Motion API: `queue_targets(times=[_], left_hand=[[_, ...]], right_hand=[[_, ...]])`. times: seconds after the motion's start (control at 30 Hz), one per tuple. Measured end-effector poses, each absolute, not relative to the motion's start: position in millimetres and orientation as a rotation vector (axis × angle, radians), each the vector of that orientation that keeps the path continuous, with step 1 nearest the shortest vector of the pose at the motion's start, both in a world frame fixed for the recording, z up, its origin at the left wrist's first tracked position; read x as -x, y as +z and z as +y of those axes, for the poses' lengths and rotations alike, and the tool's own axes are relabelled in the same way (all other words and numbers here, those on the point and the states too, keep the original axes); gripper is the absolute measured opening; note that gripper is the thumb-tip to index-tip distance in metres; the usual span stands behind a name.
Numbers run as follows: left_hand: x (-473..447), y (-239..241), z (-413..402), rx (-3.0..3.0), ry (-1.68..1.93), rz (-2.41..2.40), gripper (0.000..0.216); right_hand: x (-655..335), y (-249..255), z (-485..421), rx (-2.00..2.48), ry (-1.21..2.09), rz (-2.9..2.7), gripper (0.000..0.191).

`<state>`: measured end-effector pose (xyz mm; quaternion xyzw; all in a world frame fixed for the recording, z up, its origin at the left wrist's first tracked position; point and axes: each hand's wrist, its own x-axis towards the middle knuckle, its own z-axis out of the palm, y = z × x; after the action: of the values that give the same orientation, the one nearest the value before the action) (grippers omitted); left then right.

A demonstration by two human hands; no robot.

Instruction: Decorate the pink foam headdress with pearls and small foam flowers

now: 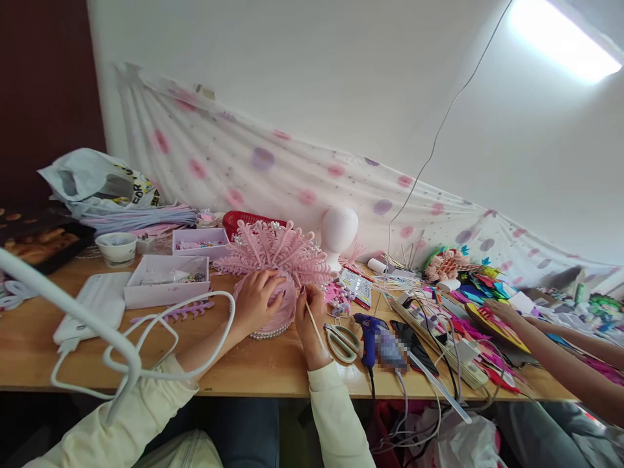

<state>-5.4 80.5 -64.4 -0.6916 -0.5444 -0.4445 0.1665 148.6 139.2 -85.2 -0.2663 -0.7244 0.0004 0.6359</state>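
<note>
A pink feathery headpiece (275,257) with pearl trim stands on the wooden table (43,344) in front of me. My left hand (258,298) grips its round pink base, fingers curled over the top edge. My right hand (309,318) is closed in a pinch round a thin wooden stick (313,324), its tip touching the right side of the headpiece. Both arms wear cream sleeves.
Scissors (342,341) and a blue glue gun (369,335) lie right of my right hand. White boxes (163,279), a bowl (116,247), a foam head (338,232) and a power strip (439,344) are on the table. Another person's hand (502,312) reaches in at right over coloured cutouts.
</note>
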Motion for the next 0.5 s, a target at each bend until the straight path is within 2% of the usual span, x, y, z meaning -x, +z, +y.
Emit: queue_targets(times=[0.5], left_hand=[[4.4, -63.2, 80.6, 1.963, -1.257, -1.574, 0.028]], right_hand=[[-149.2, -85.5, 141.6, 0.629, 0.009, -1.66, 0.016]])
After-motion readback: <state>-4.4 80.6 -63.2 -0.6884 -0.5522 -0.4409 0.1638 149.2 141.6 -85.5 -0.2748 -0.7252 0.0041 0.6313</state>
